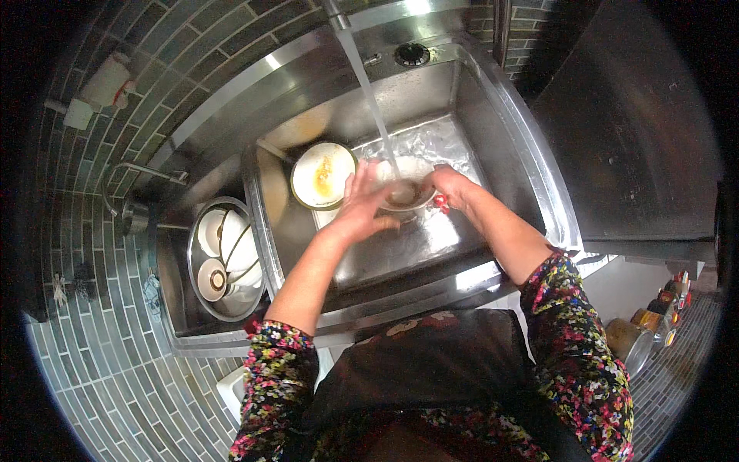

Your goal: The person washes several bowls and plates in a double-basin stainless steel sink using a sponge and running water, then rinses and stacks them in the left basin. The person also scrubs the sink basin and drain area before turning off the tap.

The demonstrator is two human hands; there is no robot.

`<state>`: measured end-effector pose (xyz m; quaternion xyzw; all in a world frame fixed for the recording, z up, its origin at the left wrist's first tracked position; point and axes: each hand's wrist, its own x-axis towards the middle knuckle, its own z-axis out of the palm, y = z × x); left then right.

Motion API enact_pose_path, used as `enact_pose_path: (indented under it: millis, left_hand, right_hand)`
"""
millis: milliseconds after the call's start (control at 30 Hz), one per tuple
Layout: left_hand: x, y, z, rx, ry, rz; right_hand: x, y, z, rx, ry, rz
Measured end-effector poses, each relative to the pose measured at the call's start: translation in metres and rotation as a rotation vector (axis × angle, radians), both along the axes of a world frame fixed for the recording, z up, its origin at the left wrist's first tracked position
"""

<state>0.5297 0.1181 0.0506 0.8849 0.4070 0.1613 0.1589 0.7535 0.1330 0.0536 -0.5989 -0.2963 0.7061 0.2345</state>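
In the steel sink basin [375,254], my right hand [453,185] grips the right rim of a round bowl [407,199]. Running water [366,86] falls from the faucet [340,20] into that bowl. My left hand [364,202], blurred by motion, is spread at the bowl's left side with the thumb apart. Left of it lies a white dish with a dark rim [323,176], with yellow-brown residue on its surface. Below my right hand is a small red object [441,202], too unclear to name.
On the left, a steel bowl [193,289] with stacked white dishes [236,242] sits in a second basin [173,312]. A black round drain fitting [413,53] is at the sink's back. Jars and a pot [626,341] stand low at the right.
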Motion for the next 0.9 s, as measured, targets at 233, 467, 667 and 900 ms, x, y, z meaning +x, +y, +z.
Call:
enact_pose_path:
  millis: [233, 467, 667, 900]
  left_hand:
    - [0.002, -0.002, 0.013, -0.537, -0.204, 0.300]
    - [0.018, -0.002, -0.028, -1.227, -1.299, 0.695]
    - [0.027, -0.020, -0.011, -1.167, -1.297, 0.452]
    - [0.027, -0.024, -0.004, -1.303, -1.486, 0.266]
  right_hand:
    - [-0.016, -0.002, 0.033, -0.079, 0.359, -0.217]
    - [-0.088, -0.051, -0.026, 1.094, -0.511, 0.069]
    - [-0.087, -0.015, 0.008, 1.297, -0.823, 0.235]
    - [-0.018, 0.050, -0.026, 0.463, 0.072, 0.073]
